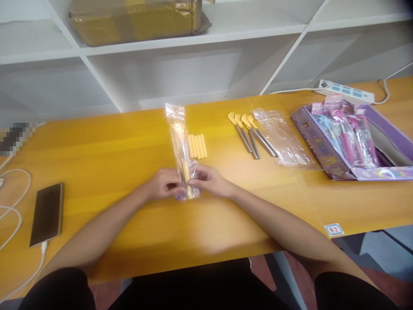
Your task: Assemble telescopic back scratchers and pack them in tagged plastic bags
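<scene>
A clear plastic bag point(177, 129) stands nearly upright between my two hands, with a yellow-handled tool inside it. My left hand point(169, 184) pinches the lower left side of the bag. On the lower right side, the fingers of my right hand point(206, 178) are closed on the same bag by the yellow handle. Just behind my right hand lies a row of several yellow sticks point(197, 146). Further right are several tools point(250, 135) with yellow claw-like heads and grey shafts, beside flat clear bags point(285, 137).
A purple box point(325, 148) at the right holds several packaged pink and blue items. Behind it is a power strip point(346, 90). A phone point(47, 214) with a white cable lies at the left. A taped carton point(135, 21) sits on the white shelf point(193, 41).
</scene>
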Action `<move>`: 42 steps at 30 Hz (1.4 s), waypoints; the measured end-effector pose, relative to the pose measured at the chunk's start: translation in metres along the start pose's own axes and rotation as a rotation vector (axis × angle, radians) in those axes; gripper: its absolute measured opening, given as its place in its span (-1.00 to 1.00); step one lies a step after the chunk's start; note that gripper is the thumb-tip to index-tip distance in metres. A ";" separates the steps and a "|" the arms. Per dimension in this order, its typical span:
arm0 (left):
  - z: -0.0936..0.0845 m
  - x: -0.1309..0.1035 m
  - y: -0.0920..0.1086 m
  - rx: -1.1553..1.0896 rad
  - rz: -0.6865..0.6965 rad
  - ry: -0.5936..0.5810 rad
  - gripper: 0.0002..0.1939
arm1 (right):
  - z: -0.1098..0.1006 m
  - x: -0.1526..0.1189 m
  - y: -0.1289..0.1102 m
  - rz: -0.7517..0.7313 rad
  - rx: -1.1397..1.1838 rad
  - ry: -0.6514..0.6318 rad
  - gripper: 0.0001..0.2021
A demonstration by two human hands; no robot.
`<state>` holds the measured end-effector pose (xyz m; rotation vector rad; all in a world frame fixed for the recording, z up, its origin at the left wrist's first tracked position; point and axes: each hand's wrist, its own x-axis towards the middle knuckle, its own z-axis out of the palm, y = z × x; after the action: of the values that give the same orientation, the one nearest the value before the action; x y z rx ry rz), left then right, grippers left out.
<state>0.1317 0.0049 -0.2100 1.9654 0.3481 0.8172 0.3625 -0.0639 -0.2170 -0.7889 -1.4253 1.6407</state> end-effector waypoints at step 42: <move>0.011 0.015 0.014 -0.403 -0.595 0.535 -0.56 | -0.020 0.006 0.004 -0.077 -0.202 0.178 -0.66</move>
<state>0.1492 -0.0017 -0.1953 1.1496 0.9494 0.9127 0.3758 -0.0496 -0.2238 -0.9570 -1.4894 1.3472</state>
